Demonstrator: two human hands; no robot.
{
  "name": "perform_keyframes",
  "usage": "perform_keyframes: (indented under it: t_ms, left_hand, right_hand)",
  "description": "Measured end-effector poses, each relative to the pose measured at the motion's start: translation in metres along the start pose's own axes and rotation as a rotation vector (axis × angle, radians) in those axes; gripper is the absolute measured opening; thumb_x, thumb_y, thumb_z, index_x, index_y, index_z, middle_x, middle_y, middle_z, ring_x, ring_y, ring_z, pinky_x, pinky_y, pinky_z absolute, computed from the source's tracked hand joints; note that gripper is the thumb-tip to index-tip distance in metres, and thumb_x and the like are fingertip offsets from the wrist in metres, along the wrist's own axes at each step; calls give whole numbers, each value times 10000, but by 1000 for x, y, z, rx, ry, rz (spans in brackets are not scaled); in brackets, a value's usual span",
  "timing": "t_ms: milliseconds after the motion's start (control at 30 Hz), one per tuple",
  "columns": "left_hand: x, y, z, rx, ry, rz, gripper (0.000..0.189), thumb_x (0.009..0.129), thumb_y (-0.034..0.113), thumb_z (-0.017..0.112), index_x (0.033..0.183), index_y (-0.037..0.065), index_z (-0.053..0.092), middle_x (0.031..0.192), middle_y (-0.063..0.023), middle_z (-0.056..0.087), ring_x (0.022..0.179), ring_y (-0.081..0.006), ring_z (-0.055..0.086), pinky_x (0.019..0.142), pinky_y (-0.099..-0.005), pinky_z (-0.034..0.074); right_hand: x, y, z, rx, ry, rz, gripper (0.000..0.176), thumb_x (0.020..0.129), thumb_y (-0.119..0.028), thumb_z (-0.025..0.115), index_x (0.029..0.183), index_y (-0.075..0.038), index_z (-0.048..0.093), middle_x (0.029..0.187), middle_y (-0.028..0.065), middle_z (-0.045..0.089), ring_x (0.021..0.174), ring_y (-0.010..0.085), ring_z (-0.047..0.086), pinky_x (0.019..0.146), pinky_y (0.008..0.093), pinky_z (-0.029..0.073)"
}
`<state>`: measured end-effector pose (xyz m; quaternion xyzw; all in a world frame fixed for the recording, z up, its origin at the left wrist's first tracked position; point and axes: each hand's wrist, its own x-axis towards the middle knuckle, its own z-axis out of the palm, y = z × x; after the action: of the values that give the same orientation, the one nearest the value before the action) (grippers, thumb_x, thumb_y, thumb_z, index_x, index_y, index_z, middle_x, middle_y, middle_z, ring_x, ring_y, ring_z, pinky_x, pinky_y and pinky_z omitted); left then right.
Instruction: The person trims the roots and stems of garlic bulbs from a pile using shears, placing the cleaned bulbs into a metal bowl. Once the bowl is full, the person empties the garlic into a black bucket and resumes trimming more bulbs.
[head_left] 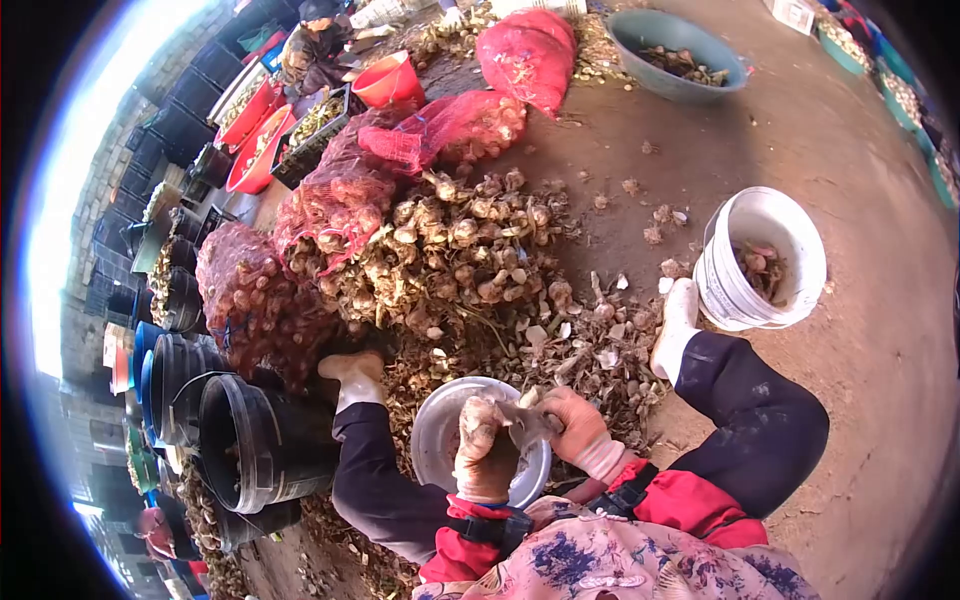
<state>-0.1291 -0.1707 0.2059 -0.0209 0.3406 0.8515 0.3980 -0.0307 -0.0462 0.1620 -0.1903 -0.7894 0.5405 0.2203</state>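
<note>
My left hand (pixel 482 450), in a soiled glove, is closed over a metal basin (pixel 428 420) between my legs. A pale garlic bulb (pixel 528 398), partly hidden, shows at its fingertips. My right hand (pixel 576 425), also gloved, is closed just to the right. A flat grey blade-like tool (pixel 532 428) shows between the hands, by the right fingers; its handle is hidden. Ahead of the basin lies a heap of garlic bulbs (pixel 450 245) with dry stems. Loose skins and trimmings (pixel 590 340) cover the ground around it.
A white bucket (pixel 715 270) with some garlic inside stands beyond my right foot. Black buckets (pixel 225 440) stand at my left. Red mesh sacks (pixel 245 290) lie behind the heap. Farther off are a wide green basin (pixel 640 75), a red tub (pixel 390 82) and another person (pixel 312 50).
</note>
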Motion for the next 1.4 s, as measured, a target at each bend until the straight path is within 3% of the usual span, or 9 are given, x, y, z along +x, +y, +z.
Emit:
perform_keyframes:
  t_ms: [200, 267, 367, 633, 767, 900, 1033, 1133, 1400]
  left_hand:
    - [-4, 14, -18, 251, -107, 1, 579, 808, 207, 716, 1321, 88, 475, 1205, -61, 595, 1087, -249, 589, 938, -432, 465]
    - [1, 27, -34, 444, 111, -173, 593, 771, 185, 742, 1284, 42, 481, 1152, -88, 601, 1043, -238, 597, 948, -363, 461]
    - [34, 21, -77, 1862, 122, -240, 828, 622, 331, 849, 1313, 58, 483, 1144, -196, 603, 1095, -311, 593, 950, -376, 468]
    - [238, -133, 2, 2135, -709, 262, 408, 817, 141, 584, 1221, 191, 606, 1280, -99, 560, 1196, -305, 513, 1005, -417, 403]
    - [293, -204, -4, 2525, -939, 135, 402, 915, 234, 429, 1293, 295, 551, 1499, -54, 345, 1414, -354, 242, 1138, -557, 138]
    - [290, -186, -1, 2182, -796, 126, 450, 726, 224, 694, 1169, 218, 620, 1252, -76, 588, 1327, -329, 391, 1127, -585, 117]
    - [230, -116, 12, 1478, -317, -240, 651, 659, 243, 853, 1187, 76, 511, 1053, -101, 630, 975, -201, 593, 872, -322, 487]
    - [170, -67, 20, 966, -163, -355, 697, 648, 43, 830, 1239, 67, 461, 1080, -59, 577, 992, -170, 564, 870, -316, 480]
    - [62, -5, 22, 1083, -127, -135, 506, 697, 4, 770, 1114, 53, 488, 911, -34, 589, 828, -141, 588, 734, -292, 504]
  right_hand:
    - [-39, 119, 10, 164, 2, 878, 222, 680, -49, 701, 894, -69, 648, 719, 15, 622, 675, 150, 580, 701, 306, 496]
    - [-33, 123, 9, 455, 260, 886, 209, 652, 18, 725, 830, -75, 666, 759, 4, 635, 702, 129, 574, 680, 299, 498]
    - [-20, 105, -3, 636, 466, 840, 220, 683, 58, 711, 858, -61, 654, 764, -10, 634, 674, 109, 573, 652, 272, 493]
    - [4, 96, -19, 679, 731, 841, 193, 709, 28, 746, 870, -55, 680, 792, -13, 663, 730, 105, 581, 711, 273, 480]
    - [22, 74, -36, 770, 755, 1014, 158, 752, -23, 723, 890, -73, 665, 619, 3, 575, 361, 118, 477, 332, 258, 360]
    - [26, 71, -39, 826, 774, 964, 155, 748, -17, 725, 882, -78, 676, 653, -12, 589, 417, 96, 498, 343, 242, 373]
    - [16, 90, -26, 697, 737, 880, 182, 750, -29, 730, 918, -55, 665, 660, 12, 598, 411, 126, 515, 372, 264, 392]
    - [13, 88, -16, 677, 640, 829, 184, 730, -49, 753, 901, -55, 686, 726, -8, 635, 550, 88, 549, 499, 244, 442]
    - [9, 27, -16, -114, 1, 224, 256, 693, -214, 744, 904, -89, 669, 940, 131, 624, 868, 356, 617, 748, 408, 507]
